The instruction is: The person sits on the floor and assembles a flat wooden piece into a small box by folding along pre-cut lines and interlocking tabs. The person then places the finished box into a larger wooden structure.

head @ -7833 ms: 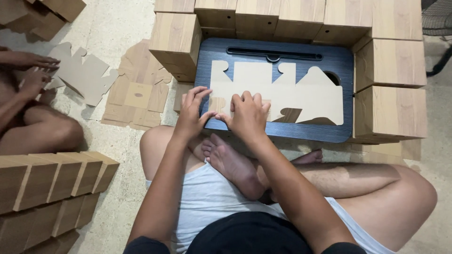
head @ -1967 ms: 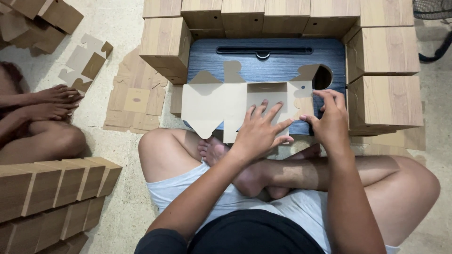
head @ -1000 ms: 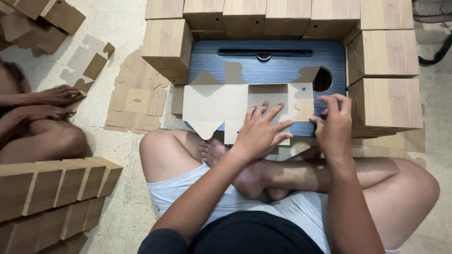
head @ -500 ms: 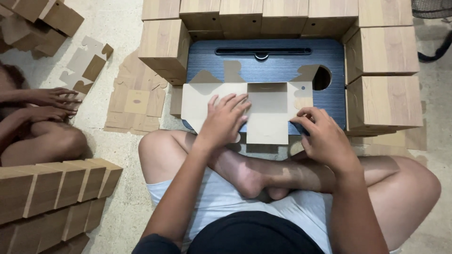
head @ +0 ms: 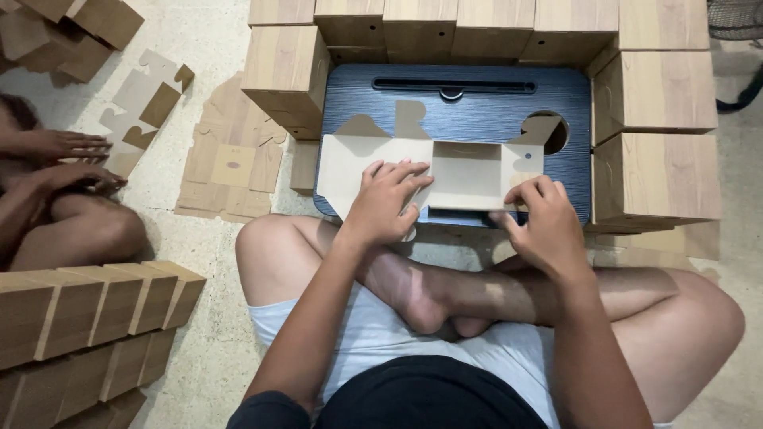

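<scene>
The person sat cross-legged on the floor with a dark blue lap tray pulled up against the shins, so the work sat right where both arms could reach without stretching. On it lay a flat cardboard box blank, spread along the tray's near edge, its small flaps pointing toward the far edge. The left hand was pressed down on the blank's left part near the near edge, fingers spread and flat rather than curled, which looked like pinning the sheet so it wouldn't slide. The right hand sat at the near right corner of the tray, fingers bent over the blank's right end and pinching its edge, most likely to bend a panel up along a crease. Finished wood-look boxes were stacked tight around the tray's left, far and right sides, probably just to keep done ones within arm's length. More flat blanks lay on the floor beyond the tray's left edge, handy for grabbing. Another row of finished boxes stood by the left knee. Off to the far left another person's hands rested on a knee, fingers relaxed, holding nothing clear.
</scene>
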